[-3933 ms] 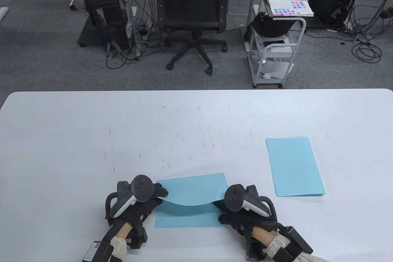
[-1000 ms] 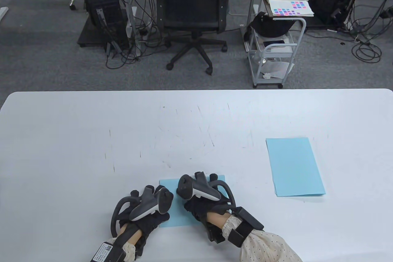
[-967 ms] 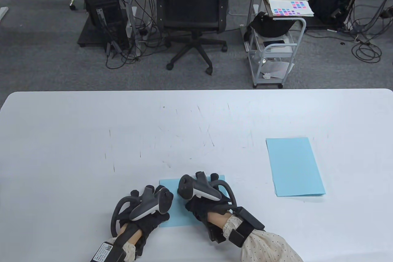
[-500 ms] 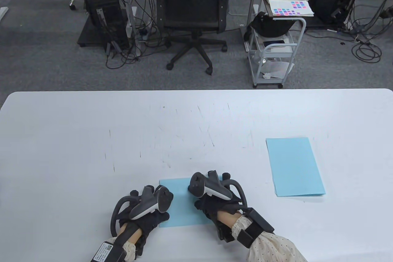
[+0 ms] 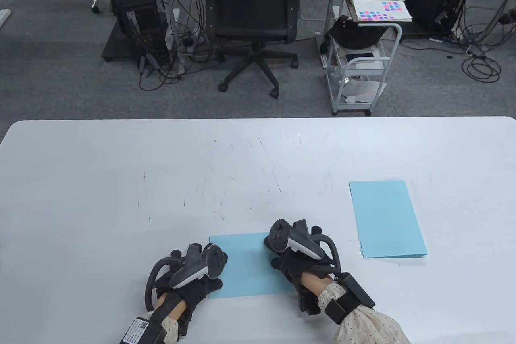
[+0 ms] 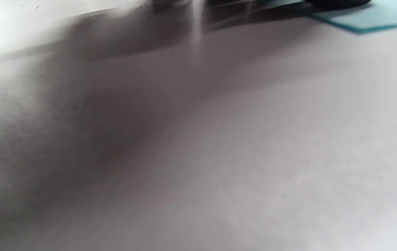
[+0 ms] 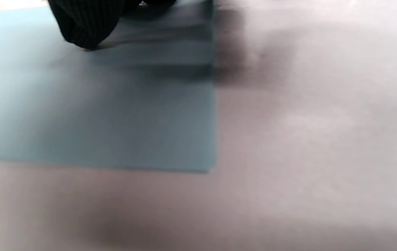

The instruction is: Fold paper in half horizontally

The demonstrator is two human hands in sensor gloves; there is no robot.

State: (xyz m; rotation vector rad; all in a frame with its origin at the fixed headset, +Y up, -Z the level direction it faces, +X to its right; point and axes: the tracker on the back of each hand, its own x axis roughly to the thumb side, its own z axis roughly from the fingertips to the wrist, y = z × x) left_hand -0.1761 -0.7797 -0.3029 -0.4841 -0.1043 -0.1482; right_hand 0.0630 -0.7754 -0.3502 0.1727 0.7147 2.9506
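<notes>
A light blue paper (image 5: pixel 250 267) lies folded flat near the table's front edge. My left hand (image 5: pixel 207 277) rests on its left edge. My right hand (image 5: pixel 282 255) presses on its right part, near the far right corner. In the right wrist view a gloved fingertip (image 7: pixel 83 28) presses down on the paper (image 7: pixel 107 104). In the left wrist view only a corner of the paper (image 6: pixel 376 17) shows at the top right. Neither hand grips anything.
A second light blue sheet (image 5: pixel 387 219) lies flat on the white table (image 5: pixel 121 182) to the right of my right hand. An office chair (image 5: pixel 252 17) and a small cart (image 5: pixel 363 57) stand beyond the far edge.
My right hand has slid to the right along the folded paper's far part, from its middle to its right side. My left hand has stayed on the left edge. The paper, bent earlier, now lies flat.
</notes>
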